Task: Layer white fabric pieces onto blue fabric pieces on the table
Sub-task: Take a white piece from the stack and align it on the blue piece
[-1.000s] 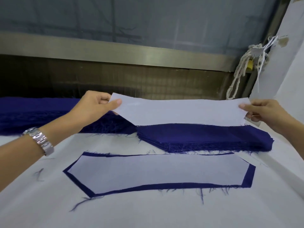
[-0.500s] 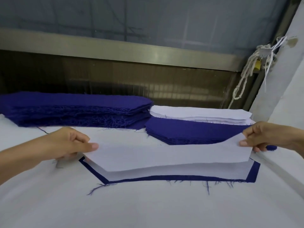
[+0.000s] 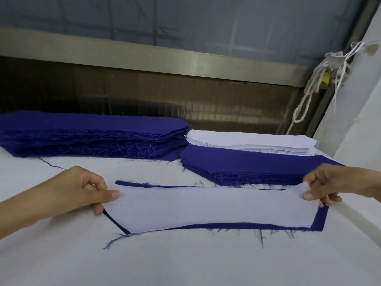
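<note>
At the middle of the white table (image 3: 185,265), a white fabric piece (image 3: 206,207) lies stretched over a blue fabric piece (image 3: 321,220). The blue cloth shows only as a border. It is broad at the 4 o'clock corner, a band along the 6 o'clock edge, and thin slivers at 8 o'clock and along 12 o'clock. Frayed blue threads trail off its 6 and 7 o'clock edges onto the table.

The left hand (image 3: 80,193) pinches the white piece's 9 o'clock end, with the thumb flat on top and the fingers curled beneath. The right hand (image 3: 334,182) pinches the 3 o'clock end the same way, and the corner there is raised a little. Whether the middle of the white piece rests fully on the blue cannot be told.

At 10 o'clock from the held piece sits a tall blue stack (image 3: 92,137) with ragged, thready edges. At 1 o'clock, just beside the right hand, is a lower blue stack (image 3: 247,168). A white stack (image 3: 257,144) lies behind this lower one, toward 12 o'clock, resting against both blue stacks.

Farther off at 12 o'clock, a metal rail (image 3: 144,52) runs across the view. At 2 o'clock a knotted pale rope (image 3: 309,93) hangs beside the wall.
</note>
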